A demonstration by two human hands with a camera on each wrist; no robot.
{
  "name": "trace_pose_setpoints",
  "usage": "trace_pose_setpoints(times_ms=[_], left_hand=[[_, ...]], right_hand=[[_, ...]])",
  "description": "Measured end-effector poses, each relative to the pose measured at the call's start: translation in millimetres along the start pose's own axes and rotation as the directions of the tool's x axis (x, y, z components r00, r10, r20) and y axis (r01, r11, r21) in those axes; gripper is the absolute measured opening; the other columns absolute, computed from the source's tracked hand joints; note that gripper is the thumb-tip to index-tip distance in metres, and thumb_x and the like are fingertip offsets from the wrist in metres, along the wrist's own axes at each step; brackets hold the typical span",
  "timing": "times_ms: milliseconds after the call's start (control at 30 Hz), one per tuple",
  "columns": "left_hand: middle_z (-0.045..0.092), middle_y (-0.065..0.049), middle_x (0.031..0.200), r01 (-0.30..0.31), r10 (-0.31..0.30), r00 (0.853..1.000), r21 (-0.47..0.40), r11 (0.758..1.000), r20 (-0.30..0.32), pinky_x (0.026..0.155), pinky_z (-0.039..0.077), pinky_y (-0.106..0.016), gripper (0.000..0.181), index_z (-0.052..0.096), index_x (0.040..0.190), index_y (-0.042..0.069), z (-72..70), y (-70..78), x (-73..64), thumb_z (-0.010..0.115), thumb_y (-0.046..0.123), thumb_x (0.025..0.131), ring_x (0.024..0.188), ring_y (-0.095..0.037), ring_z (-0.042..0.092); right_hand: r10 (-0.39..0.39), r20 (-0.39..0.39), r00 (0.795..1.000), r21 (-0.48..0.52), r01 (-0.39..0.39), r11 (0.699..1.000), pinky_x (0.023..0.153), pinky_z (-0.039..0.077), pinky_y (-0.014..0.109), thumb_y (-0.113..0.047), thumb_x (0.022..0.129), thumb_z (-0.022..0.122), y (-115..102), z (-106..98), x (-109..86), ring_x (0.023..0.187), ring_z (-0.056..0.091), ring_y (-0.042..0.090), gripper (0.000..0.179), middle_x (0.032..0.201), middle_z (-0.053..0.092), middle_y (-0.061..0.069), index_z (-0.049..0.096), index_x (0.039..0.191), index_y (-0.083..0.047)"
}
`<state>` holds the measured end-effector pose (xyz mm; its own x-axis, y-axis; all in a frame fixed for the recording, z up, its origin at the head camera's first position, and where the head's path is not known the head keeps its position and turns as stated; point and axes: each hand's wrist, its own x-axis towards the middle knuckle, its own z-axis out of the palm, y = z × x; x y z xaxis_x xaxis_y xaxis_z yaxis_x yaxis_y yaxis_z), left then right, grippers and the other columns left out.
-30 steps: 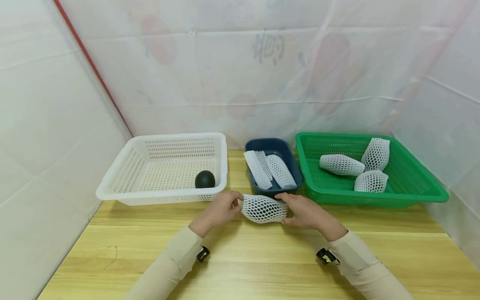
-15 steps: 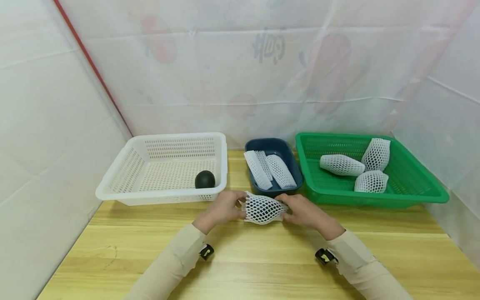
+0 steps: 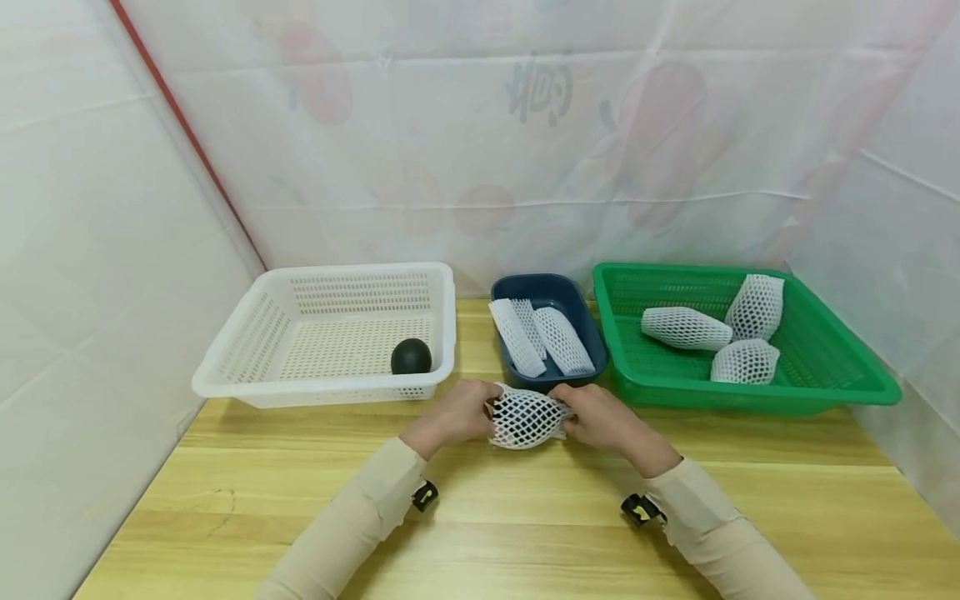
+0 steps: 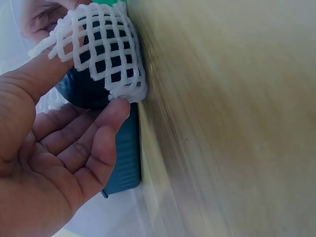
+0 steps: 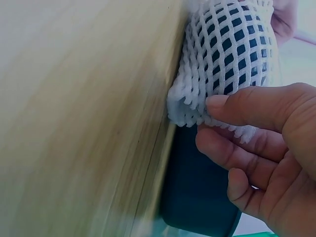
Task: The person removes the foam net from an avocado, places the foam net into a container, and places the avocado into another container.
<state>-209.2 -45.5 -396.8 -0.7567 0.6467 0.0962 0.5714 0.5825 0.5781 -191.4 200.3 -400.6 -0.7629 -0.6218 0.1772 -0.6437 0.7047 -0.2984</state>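
In the head view, a white foam fruit net (image 3: 522,418) lies sideways on the table between both hands. A dark rounded thing (image 4: 81,89) fills it and shows at its left opening in the left wrist view. My left hand (image 3: 459,413) grips that opening's edge, the thumb (image 4: 42,74) reaching under the mesh and fingertips at the lower rim. At the other end, my right hand (image 3: 603,422) pinches the gathered mesh between thumb (image 5: 247,104) and fingers. Behind the net is a small dark blue bin (image 3: 595,337) with several flat foam nets (image 3: 562,342).
A white basket (image 3: 322,387) at the left holds a black ball (image 3: 411,357). On the right, a green basket (image 3: 750,400) contains 3 filled foam nets (image 3: 686,328). Bare wooden table (image 3: 525,533) extends in front of the hands; white sheeting (image 3: 480,167) hangs behind.
My left hand has shifted right and closed in on the net's left opening. The right hand has drawn slightly left, its fingers now tighter on the mesh end. The net looks shorter.
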Motion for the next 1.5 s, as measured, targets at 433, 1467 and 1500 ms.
trace_pose_setpoints(times_ms=[433,1467,1500], left_hand=[[0.06,-0.002,0.074,-0.092,0.093,0.996,-0.037,0.995,0.018,0.058,0.045,-0.021,0.021,0.057,0.079,0.009,-2.1,-6.3,-5.8,0.069,-0.001,0.065,0.064,-0.009,0.052],[0.064,-0.008,0.101,0.069,-0.059,0.997,-0.197,0.978,0.054,0.067,0.049,-0.022,0.06,0.058,0.12,-0.001,-8.4,-13.7,-21.3,0.083,0.021,0.07,0.074,-0.009,0.06],[0.064,-0.008,0.102,0.069,-0.059,0.997,-0.203,0.977,0.057,0.067,0.049,-0.023,0.061,0.057,0.121,-0.001,-8.1,-13.8,-21.7,0.083,0.021,0.07,0.074,-0.009,0.061]], right_hand=[[-0.032,-0.025,0.999,0.051,0.033,0.998,0.051,0.038,0.023,0.004,0.076,0.069,7.6,-8.6,-8.1,0.056,0.041,0.006,0.023,0.073,0.058,-0.006,0.064,0.095,-0.007],[-0.001,-0.069,0.998,0.031,0.003,1.0,0.051,0.04,0.023,0.002,0.076,0.072,16.3,-15.9,-27.4,0.057,0.045,0.007,0.018,0.074,0.058,-0.006,0.067,0.091,-0.007],[0.003,-0.064,0.998,0.032,-0.001,0.999,0.052,0.041,0.023,0.002,0.076,0.071,16.0,-15.7,-27.7,0.058,0.045,0.006,0.019,0.075,0.059,-0.006,0.067,0.092,-0.008]])
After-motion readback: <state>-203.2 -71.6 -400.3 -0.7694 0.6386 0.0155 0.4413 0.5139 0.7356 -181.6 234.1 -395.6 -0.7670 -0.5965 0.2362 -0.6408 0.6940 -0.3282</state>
